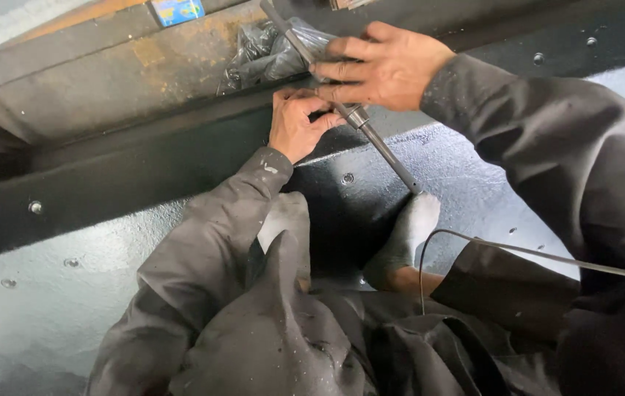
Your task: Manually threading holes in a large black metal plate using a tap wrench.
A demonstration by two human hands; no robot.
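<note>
Dark grey painted metal floor (466, 183) dotted with bolt heads, a black beam (129, 172) crossing from lower left to upper centre. Upper centre: long grey steel wrench (360, 121), slanting down to the floor, gripped by right hand (382, 66). Left hand (296, 121) curled shut just beside its shaft, contact unclear.

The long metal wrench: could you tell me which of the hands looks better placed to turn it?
Probably the right hand: it grips the wrench across its upper shaft, while the left hand sits low by the socket, against the dark beam.
</note>
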